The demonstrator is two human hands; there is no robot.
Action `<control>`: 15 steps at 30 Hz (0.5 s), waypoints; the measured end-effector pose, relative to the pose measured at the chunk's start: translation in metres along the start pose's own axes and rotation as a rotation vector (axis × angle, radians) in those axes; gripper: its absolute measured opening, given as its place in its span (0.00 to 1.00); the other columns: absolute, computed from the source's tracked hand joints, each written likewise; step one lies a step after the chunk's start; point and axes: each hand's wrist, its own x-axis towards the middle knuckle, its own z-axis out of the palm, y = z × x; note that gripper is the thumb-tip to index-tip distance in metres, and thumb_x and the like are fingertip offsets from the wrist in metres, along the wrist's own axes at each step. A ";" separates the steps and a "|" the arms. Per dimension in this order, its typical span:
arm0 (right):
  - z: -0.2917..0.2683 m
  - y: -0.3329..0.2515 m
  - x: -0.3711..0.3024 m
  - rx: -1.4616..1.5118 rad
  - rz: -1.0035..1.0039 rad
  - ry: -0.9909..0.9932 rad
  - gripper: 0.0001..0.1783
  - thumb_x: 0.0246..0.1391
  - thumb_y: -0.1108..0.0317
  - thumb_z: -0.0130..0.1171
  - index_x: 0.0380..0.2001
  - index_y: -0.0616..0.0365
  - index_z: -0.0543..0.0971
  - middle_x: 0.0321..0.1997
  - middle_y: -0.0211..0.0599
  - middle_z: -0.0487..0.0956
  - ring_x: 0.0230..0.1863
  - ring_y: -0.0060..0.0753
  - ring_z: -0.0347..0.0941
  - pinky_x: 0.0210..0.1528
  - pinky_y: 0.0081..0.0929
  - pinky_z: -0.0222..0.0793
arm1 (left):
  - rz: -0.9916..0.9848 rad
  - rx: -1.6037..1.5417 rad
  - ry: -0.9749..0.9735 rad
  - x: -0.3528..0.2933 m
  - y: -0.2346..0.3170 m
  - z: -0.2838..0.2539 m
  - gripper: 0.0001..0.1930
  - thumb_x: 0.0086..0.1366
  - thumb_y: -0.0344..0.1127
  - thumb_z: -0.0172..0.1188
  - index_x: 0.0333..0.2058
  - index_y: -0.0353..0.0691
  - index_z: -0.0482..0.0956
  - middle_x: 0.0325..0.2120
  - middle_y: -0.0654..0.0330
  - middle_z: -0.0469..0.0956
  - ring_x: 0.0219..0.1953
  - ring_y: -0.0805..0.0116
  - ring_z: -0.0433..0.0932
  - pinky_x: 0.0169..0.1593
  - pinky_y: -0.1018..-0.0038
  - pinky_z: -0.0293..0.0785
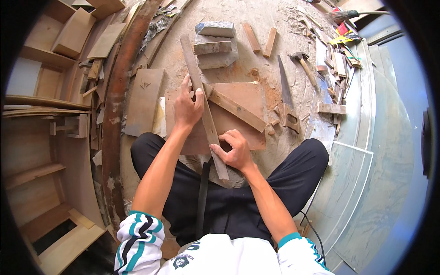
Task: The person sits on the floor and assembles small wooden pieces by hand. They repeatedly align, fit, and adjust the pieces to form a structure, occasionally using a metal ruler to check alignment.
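A long, narrow wooden strip (208,120) slants from the far left of the work area down toward my lap. My left hand (189,107) holds it at its left edge, thumb against the wood and index finger stretched forward. Nearer to me, my right hand (236,151) grips the strip's lower part, its thumb on the face and its other fingers curled. Beneath lies a brown board (250,94) on the floor. A second wooden bar (238,109) rests across that board, its far end close beside the strip.
Wrapped grey blocks (217,59) and two short wood pieces (251,37) lie ahead. To the right are a handsaw (285,87), a hammer (305,68) and wood scraps (337,68). Glass sheets (366,183) stand right; a rusty beam (114,114) and wooden cabinets (46,151) line the left.
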 end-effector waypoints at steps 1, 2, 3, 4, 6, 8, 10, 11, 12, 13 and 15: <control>0.000 0.000 0.000 0.009 0.006 0.005 0.17 0.47 0.62 0.75 0.29 0.65 0.82 0.30 0.45 0.80 0.34 0.48 0.75 0.39 0.39 0.73 | 0.018 0.001 0.011 0.000 -0.001 0.001 0.30 0.69 0.42 0.54 0.67 0.41 0.63 0.41 0.38 0.84 0.42 0.40 0.85 0.47 0.51 0.80; 0.000 0.000 -0.001 0.017 0.012 0.011 0.17 0.47 0.62 0.75 0.30 0.65 0.82 0.31 0.46 0.81 0.35 0.48 0.76 0.40 0.39 0.73 | 0.036 0.001 0.022 0.000 -0.002 0.001 0.30 0.69 0.42 0.54 0.67 0.41 0.64 0.41 0.38 0.84 0.42 0.41 0.85 0.47 0.52 0.80; -0.001 0.000 -0.002 0.025 0.018 0.016 0.17 0.47 0.62 0.74 0.30 0.65 0.82 0.32 0.46 0.81 0.36 0.48 0.76 0.40 0.39 0.74 | 0.014 0.006 0.004 0.000 -0.002 0.001 0.30 0.69 0.42 0.54 0.67 0.40 0.64 0.42 0.39 0.84 0.43 0.42 0.85 0.48 0.52 0.80; -0.001 0.001 -0.002 0.029 0.026 0.013 0.17 0.47 0.62 0.74 0.31 0.66 0.83 0.33 0.47 0.81 0.37 0.49 0.77 0.41 0.39 0.74 | -0.008 0.011 -0.014 0.000 -0.001 0.000 0.30 0.69 0.42 0.54 0.67 0.40 0.64 0.43 0.39 0.84 0.44 0.42 0.85 0.48 0.52 0.80; -0.002 0.002 -0.003 0.037 0.042 0.006 0.17 0.48 0.62 0.74 0.32 0.66 0.83 0.35 0.47 0.82 0.39 0.49 0.78 0.43 0.39 0.75 | -0.023 0.018 -0.029 0.001 0.000 0.000 0.30 0.69 0.42 0.54 0.67 0.40 0.63 0.44 0.40 0.83 0.46 0.43 0.85 0.49 0.53 0.80; -0.003 0.002 -0.004 0.035 0.055 0.016 0.17 0.48 0.62 0.74 0.34 0.66 0.84 0.36 0.48 0.83 0.40 0.50 0.78 0.45 0.38 0.75 | -0.008 0.023 -0.023 0.002 0.002 0.000 0.31 0.69 0.42 0.55 0.67 0.39 0.63 0.45 0.39 0.83 0.47 0.43 0.84 0.49 0.53 0.80; -0.004 0.001 -0.003 0.029 0.058 0.028 0.18 0.49 0.62 0.74 0.35 0.66 0.84 0.37 0.49 0.83 0.41 0.50 0.78 0.46 0.38 0.75 | 0.007 0.012 -0.021 0.002 0.002 0.001 0.31 0.68 0.42 0.55 0.67 0.39 0.63 0.46 0.39 0.83 0.47 0.43 0.84 0.50 0.53 0.80; -0.005 0.001 -0.003 0.025 0.056 0.033 0.18 0.49 0.62 0.74 0.37 0.66 0.84 0.38 0.49 0.83 0.42 0.50 0.78 0.46 0.38 0.75 | 0.015 0.007 -0.019 0.002 0.002 0.002 0.31 0.68 0.42 0.55 0.67 0.39 0.63 0.46 0.39 0.83 0.48 0.44 0.84 0.50 0.54 0.80; -0.004 0.000 -0.002 0.023 0.053 0.034 0.19 0.49 0.62 0.74 0.38 0.66 0.84 0.39 0.49 0.83 0.42 0.50 0.78 0.47 0.38 0.75 | 0.039 0.015 0.006 0.003 -0.002 0.003 0.30 0.69 0.42 0.56 0.67 0.40 0.63 0.44 0.40 0.83 0.45 0.45 0.85 0.48 0.55 0.80; -0.004 -0.001 -0.001 0.032 0.057 0.039 0.18 0.49 0.63 0.74 0.39 0.66 0.84 0.39 0.49 0.83 0.43 0.50 0.78 0.47 0.38 0.75 | 0.064 0.022 0.031 0.002 -0.007 0.005 0.30 0.69 0.42 0.56 0.67 0.41 0.64 0.43 0.41 0.84 0.42 0.46 0.85 0.46 0.56 0.80; -0.004 -0.003 0.000 0.049 0.064 0.053 0.18 0.49 0.65 0.74 0.41 0.65 0.84 0.40 0.50 0.83 0.43 0.50 0.79 0.46 0.37 0.75 | 0.078 0.029 0.044 0.002 -0.011 0.005 0.30 0.70 0.42 0.57 0.68 0.42 0.64 0.42 0.41 0.84 0.39 0.47 0.86 0.44 0.58 0.80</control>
